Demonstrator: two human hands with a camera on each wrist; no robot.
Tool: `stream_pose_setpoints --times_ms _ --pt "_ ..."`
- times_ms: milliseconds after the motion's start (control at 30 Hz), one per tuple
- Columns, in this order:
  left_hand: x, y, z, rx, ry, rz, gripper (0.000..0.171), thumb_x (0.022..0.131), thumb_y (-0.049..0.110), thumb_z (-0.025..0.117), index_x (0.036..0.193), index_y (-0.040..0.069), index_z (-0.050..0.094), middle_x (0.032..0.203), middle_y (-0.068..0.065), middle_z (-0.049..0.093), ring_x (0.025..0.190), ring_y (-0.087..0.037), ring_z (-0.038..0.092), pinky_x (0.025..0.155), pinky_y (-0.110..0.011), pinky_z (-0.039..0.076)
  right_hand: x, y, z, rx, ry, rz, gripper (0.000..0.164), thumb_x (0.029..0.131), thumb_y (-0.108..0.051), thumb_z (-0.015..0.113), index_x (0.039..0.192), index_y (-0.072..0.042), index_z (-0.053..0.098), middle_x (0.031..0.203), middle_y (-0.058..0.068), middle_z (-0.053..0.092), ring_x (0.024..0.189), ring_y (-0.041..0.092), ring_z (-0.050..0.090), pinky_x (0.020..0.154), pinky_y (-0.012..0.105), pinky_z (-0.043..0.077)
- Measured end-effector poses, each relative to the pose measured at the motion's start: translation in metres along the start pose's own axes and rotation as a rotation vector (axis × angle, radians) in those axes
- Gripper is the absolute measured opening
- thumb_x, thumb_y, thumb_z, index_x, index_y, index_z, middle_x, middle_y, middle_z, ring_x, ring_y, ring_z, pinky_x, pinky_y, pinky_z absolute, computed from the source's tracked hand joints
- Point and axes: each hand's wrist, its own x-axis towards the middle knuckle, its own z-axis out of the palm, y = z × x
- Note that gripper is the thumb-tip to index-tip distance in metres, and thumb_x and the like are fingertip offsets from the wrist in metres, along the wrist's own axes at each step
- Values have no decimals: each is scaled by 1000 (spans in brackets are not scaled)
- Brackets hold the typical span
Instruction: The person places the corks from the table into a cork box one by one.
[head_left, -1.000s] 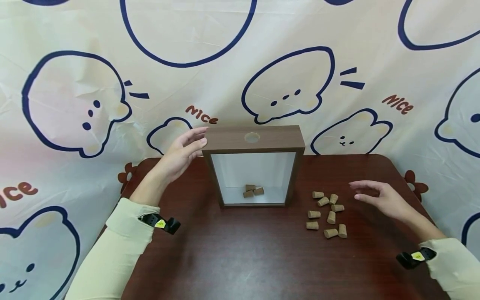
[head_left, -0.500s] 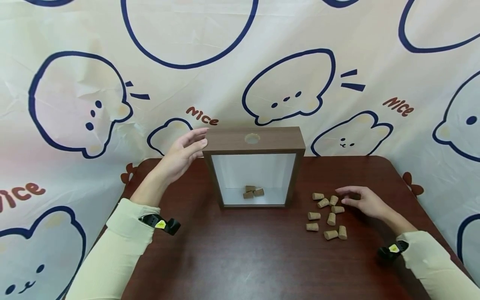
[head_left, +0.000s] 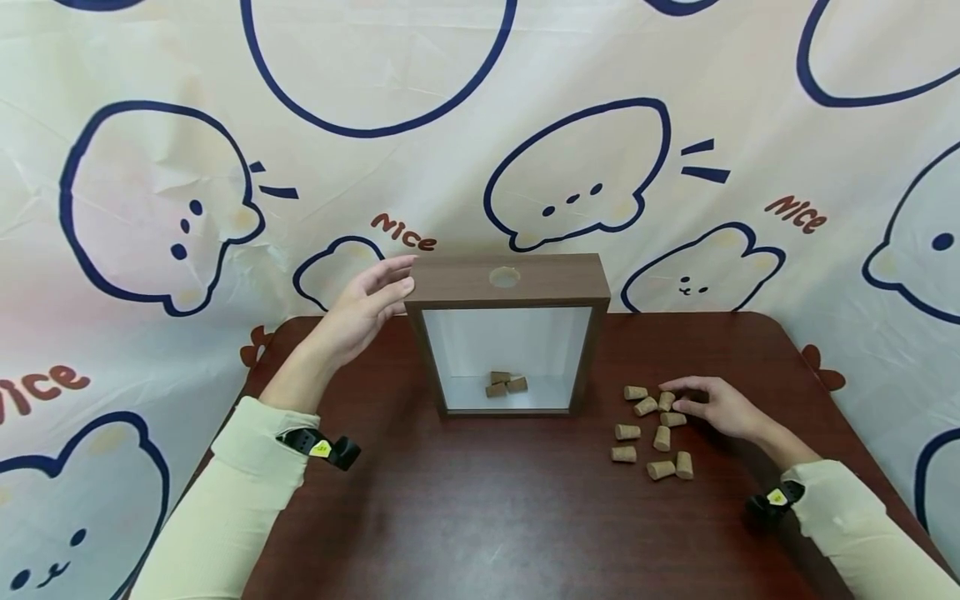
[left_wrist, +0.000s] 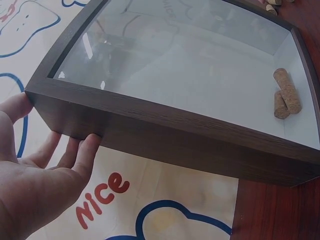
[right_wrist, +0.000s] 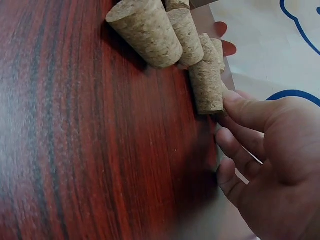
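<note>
My left hand [head_left: 352,321] holds the upper left corner of a brown box [head_left: 506,277] with a clear front and a round hole in its top. In the left wrist view the thumb [left_wrist: 16,106] is at one edge of the box's side and the fingertips touch that side. Several tapered corks [head_left: 626,432] lie on the table right of the box. My right hand [head_left: 723,408] reaches to the back of this group, thumb and index finger on either side of one cork [head_left: 666,402]. In the right wrist view, a nearer cork [right_wrist: 207,82] partly hides the fingertips.
A few corks [head_left: 497,389] lie on the floor inside the box, behind the clear front. The dark red table [head_left: 480,500] has rounded far corners. Behind it hangs a pale cloth [head_left: 435,175] with blue cartoon outlines.
My right hand has moved left and slightly down to the corks, closing around one at the back. The left hand has stayed at the box's corner.
</note>
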Motion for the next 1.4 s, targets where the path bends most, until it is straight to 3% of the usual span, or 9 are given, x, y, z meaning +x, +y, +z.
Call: stream_pose_setpoints --times_ms 233,533,733,900,1200,1400 --pt "-2 0 0 3 1 -2 58 106 23 52 158 5 32 158 -13 33 142 -28 34 112 -39 34 3 0 4 -42 25 -1 33 96 -4 67 129 -3 68 124 16 68 95 8 59 78 27 51" --pt "-2 1 1 -6 -4 1 59 106 23 52 158 5 31 159 -13 32 142 -28 33 113 -41 33 4 -1 5 -77 44 35 23 95 -2 69 117 -7 71 108 6 68 87 10 57 73 28 50" --pt "-2 2 1 -9 -5 -4 59 106 23 52 158 5 31 159 -13 32 143 -28 33 115 -42 31 1 1 5 -67 54 60 13 96 -9 70 109 -9 70 100 2 66 82 11 56 70 28 48" --pt "-2 1 1 -8 -5 -4 59 106 23 52 158 5 31 159 -13 32 143 -28 33 115 -41 32 -3 1 5 -60 85 45 13 97 -14 71 109 -9 69 98 1 66 82 9 58 70 28 49" --pt "-2 1 1 -5 -7 -1 59 106 24 52 158 5 31 159 -13 32 143 -28 33 117 -45 29 -18 -2 -1 6 153 72 16 99 -11 67 113 -4 67 95 8 67 73 14 57 56 30 49" --pt "-1 1 1 -8 -4 -8 59 106 23 52 158 5 31 159 -13 32 143 -28 33 117 -44 30 -26 -9 -12 5 248 92 22 100 -13 66 119 -2 65 96 9 68 74 18 60 57 31 52"
